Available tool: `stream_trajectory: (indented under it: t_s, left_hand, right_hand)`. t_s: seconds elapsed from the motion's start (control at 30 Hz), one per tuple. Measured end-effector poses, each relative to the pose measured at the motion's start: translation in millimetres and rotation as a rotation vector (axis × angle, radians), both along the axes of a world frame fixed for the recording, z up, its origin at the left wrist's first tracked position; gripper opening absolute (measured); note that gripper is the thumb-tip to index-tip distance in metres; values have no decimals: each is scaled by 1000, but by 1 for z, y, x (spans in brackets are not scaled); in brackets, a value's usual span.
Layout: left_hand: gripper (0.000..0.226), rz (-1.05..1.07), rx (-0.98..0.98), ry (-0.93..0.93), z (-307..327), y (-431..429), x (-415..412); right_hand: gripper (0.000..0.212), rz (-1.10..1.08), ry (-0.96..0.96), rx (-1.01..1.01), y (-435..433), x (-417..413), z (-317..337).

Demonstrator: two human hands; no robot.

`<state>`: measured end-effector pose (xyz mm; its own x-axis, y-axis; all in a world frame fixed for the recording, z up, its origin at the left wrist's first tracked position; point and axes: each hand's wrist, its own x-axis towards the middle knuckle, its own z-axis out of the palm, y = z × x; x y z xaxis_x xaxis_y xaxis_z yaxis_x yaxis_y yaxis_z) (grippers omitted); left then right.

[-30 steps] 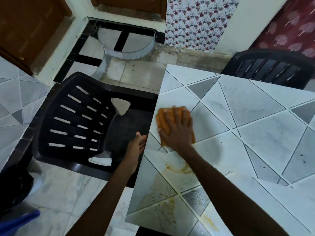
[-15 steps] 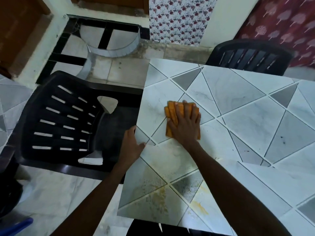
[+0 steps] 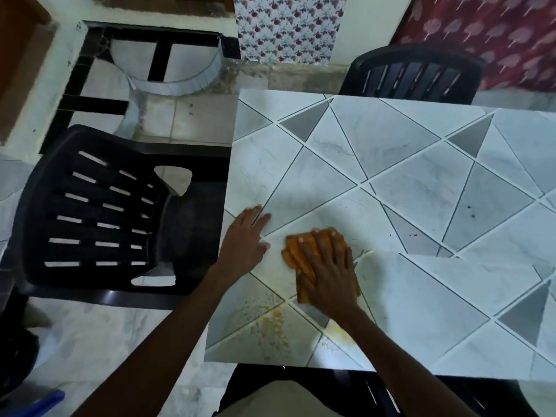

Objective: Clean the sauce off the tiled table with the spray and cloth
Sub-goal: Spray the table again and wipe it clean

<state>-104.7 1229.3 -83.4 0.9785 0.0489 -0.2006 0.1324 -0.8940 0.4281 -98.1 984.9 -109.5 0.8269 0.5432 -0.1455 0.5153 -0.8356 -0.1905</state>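
No readable text, no labels, no brands, no numbers, no signs on anything in view

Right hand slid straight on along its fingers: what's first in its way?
Looks free: only bare tiled table ahead of the right hand and cloth, up to the far edge. Left hand lies just beside that line.

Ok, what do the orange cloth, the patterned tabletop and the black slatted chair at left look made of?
Orange cloth: soft matte fabric, ridged folds. Patterned tabletop: probably glazed ceramic tile, grout lines, sheen. Black slatted chair: likely moulded plastic, smooth gloss.
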Motion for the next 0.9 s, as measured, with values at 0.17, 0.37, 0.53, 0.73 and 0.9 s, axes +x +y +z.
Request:
stream_trajectory:
  t_s: [0.17, 0.37, 0.53, 0.73, 0.9]
  left_hand:
    - [71, 28, -9, 1, 1, -2, 1]
    - [73, 72, 21, 55, 9, -8, 11]
    - [69, 38, 12, 22, 11, -34, 32]
    - [76, -82, 24, 13, 16, -85, 63]
    - [81, -63, 73, 6, 14, -92, 70]
  right_hand:
    - [72, -228, -4, 18, 72, 100, 1]
    - [72, -83, -14, 50, 59, 72, 3]
    - [68, -124, -47, 71, -36, 3, -4]
    - [66, -396, -12, -1, -132, -20, -1]
    - [61, -700, -4, 25, -164, -26, -2]
